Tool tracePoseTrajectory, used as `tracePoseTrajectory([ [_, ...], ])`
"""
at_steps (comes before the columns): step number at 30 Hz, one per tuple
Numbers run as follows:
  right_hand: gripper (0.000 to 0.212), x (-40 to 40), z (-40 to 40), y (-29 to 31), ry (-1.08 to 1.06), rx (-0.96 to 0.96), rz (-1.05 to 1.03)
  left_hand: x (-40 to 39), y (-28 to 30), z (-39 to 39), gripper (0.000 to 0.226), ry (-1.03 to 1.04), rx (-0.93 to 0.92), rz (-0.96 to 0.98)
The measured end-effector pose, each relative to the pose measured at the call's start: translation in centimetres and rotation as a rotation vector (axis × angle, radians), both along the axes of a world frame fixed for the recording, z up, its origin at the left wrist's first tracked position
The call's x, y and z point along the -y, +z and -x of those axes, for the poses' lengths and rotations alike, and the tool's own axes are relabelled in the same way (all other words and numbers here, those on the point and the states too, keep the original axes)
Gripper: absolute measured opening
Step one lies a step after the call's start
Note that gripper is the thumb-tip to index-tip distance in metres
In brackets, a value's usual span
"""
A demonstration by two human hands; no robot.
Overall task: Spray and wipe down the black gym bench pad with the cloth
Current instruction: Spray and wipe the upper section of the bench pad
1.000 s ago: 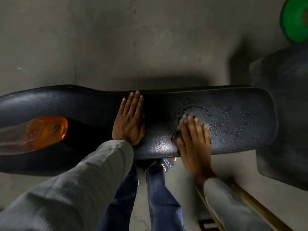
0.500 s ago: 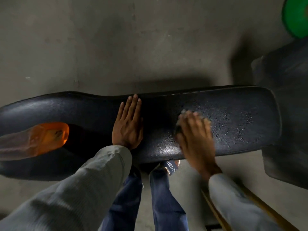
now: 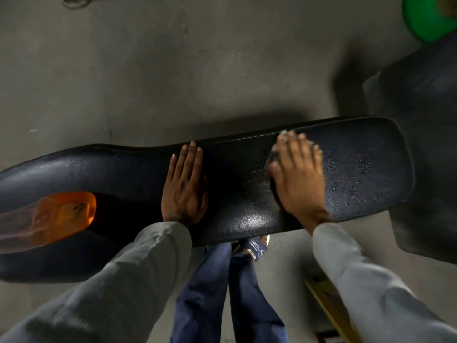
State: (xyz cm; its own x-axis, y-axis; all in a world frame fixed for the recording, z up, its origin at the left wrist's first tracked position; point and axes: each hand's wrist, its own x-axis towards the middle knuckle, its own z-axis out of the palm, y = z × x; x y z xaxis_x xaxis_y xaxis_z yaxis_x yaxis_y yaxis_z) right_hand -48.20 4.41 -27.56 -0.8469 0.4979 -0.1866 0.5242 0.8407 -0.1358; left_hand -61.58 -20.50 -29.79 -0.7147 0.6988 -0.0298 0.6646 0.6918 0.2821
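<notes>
The black bench pad [image 3: 242, 184] runs left to right across the middle of the view. Spray droplets speckle its right end. My left hand [image 3: 184, 186] lies flat on the pad's middle, fingers together and pointing away from me. My right hand [image 3: 298, 174] presses a dark cloth [image 3: 272, 158] onto the pad, up near its far edge. Most of the cloth is hidden under the palm; only small bits show at the fingertips and thumb. An orange see-through spray bottle [image 3: 47, 219] lies on its side on the pad's left part, away from both hands.
Grey concrete floor [image 3: 173, 70] surrounds the bench. A second black pad [image 3: 425, 144] rises at the right, with a green weight plate [image 3: 430, 16] behind it. A wooden strip [image 3: 329, 305] lies on the floor at the lower right. My legs and a shoe [image 3: 254, 247] stand under the bench.
My right hand has slid the cloth from the pad's near middle toward its far edge. The left hand has stayed flat in the same spot on the pad.
</notes>
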Motion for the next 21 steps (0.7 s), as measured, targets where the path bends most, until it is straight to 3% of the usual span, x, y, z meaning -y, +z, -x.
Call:
tracePoseTrajectory([
  [2,0.067,-1.3,0.8,0.1,-0.229,-0.019,-0.029,-0.2,0.1,0.0,0.064,-0.002,-0.005,0.004],
  [4,0.068,1.3,2.5,0.5,-0.312,-0.035,-0.050,-0.2,0.1,0.1,0.064,0.007,-0.005,0.011],
  [8,0.066,9.0,5.0,1.3,0.103,-0.067,0.057,-0.2,-0.2,0.2,0.064,-0.002,-0.008,0.021],
  [11,0.064,5.7,5.3,1.0,0.220,-0.088,0.030,-0.1,-0.4,0.1,0.064,-0.001,-0.016,0.022],
  [15,0.065,-3.1,1.7,-0.1,-0.156,-0.023,-0.044,-0.2,-0.2,0.1,0.064,0.012,-0.014,0.029],
  [17,0.065,-2.6,-0.5,0.2,-0.320,-0.029,-0.059,-0.4,-0.1,0.1,0.064,0.019,-0.015,0.024],
  [19,0.066,1.6,-1.6,0.6,-0.331,-0.017,-0.054,-0.5,0.1,-0.1,0.063,0.028,-0.009,0.033],
  [21,0.066,6.2,-1.6,0.7,-0.208,0.004,0.022,-0.7,0.2,-0.3,0.064,0.044,-0.005,0.035],
])
